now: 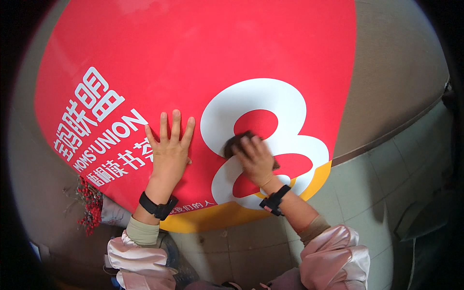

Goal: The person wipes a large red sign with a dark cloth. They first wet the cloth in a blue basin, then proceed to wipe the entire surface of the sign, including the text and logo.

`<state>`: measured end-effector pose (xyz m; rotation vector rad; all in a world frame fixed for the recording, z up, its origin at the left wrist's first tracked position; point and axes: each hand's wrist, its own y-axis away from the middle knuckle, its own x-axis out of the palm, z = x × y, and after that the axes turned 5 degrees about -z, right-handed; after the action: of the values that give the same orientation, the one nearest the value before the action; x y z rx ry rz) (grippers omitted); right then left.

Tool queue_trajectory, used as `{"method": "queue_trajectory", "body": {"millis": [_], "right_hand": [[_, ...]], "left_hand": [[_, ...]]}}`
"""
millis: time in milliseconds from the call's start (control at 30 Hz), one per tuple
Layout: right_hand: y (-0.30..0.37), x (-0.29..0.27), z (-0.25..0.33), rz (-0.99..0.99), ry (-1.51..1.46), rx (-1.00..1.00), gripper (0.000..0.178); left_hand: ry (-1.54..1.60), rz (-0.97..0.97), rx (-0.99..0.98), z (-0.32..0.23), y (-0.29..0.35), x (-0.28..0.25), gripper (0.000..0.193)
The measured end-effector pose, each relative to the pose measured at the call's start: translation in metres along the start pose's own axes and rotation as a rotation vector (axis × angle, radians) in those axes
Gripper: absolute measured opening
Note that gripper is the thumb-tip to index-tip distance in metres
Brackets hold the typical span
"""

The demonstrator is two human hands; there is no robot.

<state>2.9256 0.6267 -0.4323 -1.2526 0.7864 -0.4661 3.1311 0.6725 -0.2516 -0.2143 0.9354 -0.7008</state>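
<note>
Head view: a large red panel with white lettering and a big white rounded figure (pixel 193 63) fills most of the frame, its lower edge bordered by a curved yellow band (pixel 217 220); the person's left hand (pixel 170 147) lies flat against the red surface, fingers extended and slightly spread, palm down, gripping nothing, just left of the white figure and just right of the white lettering; a black wrist strap (pixel 157 207) sits on the left wrist above a pale green cuff and a glossy pink sleeve (pixel 140 258); the right hand (pixel 255 157) is curled over a small dark brown cloth pad (pixel 233 143), pressing it onto the panel where the white figure meets its red inner patch; the pad shows at the fingertips and again at the far side of the hand, the rest being covered; a second black strap (pixel 274 199) is on the right wrist, with a pink sleeve (pixel 333 256) below; the two hands are near each other but apart; grey floor tiles (pixel 372 193) lie below and right of the panel; a cluster of small red berries on twigs (pixel 89 203) sits at the panel's lower left edge; a grey-brown surface (pixel 396 63) adjoins the panel at upper right.
</note>
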Motion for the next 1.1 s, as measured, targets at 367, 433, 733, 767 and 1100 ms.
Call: {"method": "queue_trajectory", "body": {"millis": [367, 433, 733, 767, 1100], "right_hand": [[0.062, 0.004, 0.047, 0.392, -0.069, -0.498, 0.046], [0.064, -0.004, 0.030, 0.421, -0.062, -0.407, 0.047], [0.077, -0.047, -0.081, 0.037, 0.172, 0.205, 0.048], [0.083, -0.050, -0.089, -0.008, 0.199, 0.263, 0.053], [0.154, -0.064, -0.120, -0.135, 0.423, 1.103, 0.053]], "left_hand": [[-0.018, -0.002, 0.006, 0.001, 0.001, -0.001, 0.128], [-0.027, -0.005, 0.001, 0.001, 0.000, -0.001, 0.131], [-0.017, 0.049, -0.037, -0.002, 0.000, -0.005, 0.126], [0.003, 0.063, -0.055, -0.002, 0.000, -0.006, 0.121], [-0.015, 0.007, -0.023, -0.002, 0.001, -0.002, 0.123]]}}
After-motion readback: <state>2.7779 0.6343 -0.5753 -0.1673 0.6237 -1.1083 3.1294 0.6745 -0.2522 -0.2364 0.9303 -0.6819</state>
